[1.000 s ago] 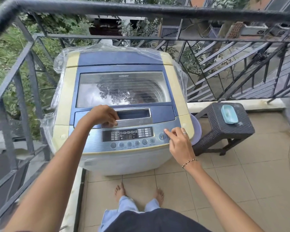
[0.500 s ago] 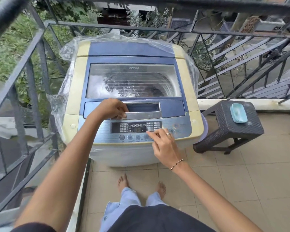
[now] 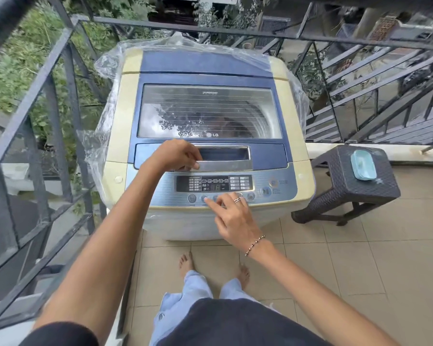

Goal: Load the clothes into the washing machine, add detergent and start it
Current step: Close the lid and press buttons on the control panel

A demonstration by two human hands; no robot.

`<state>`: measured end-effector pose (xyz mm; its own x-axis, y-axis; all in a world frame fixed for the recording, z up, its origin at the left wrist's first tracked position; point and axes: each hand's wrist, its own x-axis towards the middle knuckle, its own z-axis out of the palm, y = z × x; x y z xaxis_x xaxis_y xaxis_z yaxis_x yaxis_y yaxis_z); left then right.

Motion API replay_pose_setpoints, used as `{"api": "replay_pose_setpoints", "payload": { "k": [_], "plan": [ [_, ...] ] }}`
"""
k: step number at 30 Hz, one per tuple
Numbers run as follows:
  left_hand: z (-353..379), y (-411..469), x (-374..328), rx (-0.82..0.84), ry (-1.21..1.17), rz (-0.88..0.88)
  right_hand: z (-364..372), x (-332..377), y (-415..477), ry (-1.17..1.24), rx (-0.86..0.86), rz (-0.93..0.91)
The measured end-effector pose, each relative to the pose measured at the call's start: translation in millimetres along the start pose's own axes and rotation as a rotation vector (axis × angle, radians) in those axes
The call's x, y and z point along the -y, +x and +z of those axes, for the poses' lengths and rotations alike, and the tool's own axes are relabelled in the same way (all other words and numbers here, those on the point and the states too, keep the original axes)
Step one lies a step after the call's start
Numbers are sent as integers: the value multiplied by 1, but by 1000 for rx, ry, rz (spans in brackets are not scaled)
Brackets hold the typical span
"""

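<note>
A top-loading washing machine (image 3: 295,126), cream and blue, stands on the balcony with its glass lid (image 3: 208,113) down. Dark clothes show dimly through the glass. My left hand (image 3: 178,156) rests curled on the left end of the silver lid handle (image 3: 225,158). My right hand (image 3: 233,216) hovers over the control panel (image 3: 270,183), its index finger stretched out and touching a round button in the lower row, left of centre. The panel's display shows a lit digit. No detergent container is visible.
Clear plastic wrap (image 3: 103,136) hangs around the machine's back and sides. A black metal railing (image 3: 48,101) closes the left and far sides. A dark woven stool (image 3: 353,188) at the right carries a light blue lidded box (image 3: 363,164). My bare feet stand on beige floor tiles (image 3: 360,265).
My right hand has slid left along the button row, from the right end of the panel to a button left of centre. The left hand has stayed on the lid handle.
</note>
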<state>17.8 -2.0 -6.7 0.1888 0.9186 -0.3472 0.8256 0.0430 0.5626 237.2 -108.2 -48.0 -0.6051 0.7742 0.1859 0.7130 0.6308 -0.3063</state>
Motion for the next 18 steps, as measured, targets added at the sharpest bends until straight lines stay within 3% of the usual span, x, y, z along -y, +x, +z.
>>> {"api": "replay_pose_setpoints", "payload": {
  "k": [18],
  "plan": [
    [-3, 6, 6, 43, 15, 29, 8, 8, 9, -83, -71, -17]
  ]
}}
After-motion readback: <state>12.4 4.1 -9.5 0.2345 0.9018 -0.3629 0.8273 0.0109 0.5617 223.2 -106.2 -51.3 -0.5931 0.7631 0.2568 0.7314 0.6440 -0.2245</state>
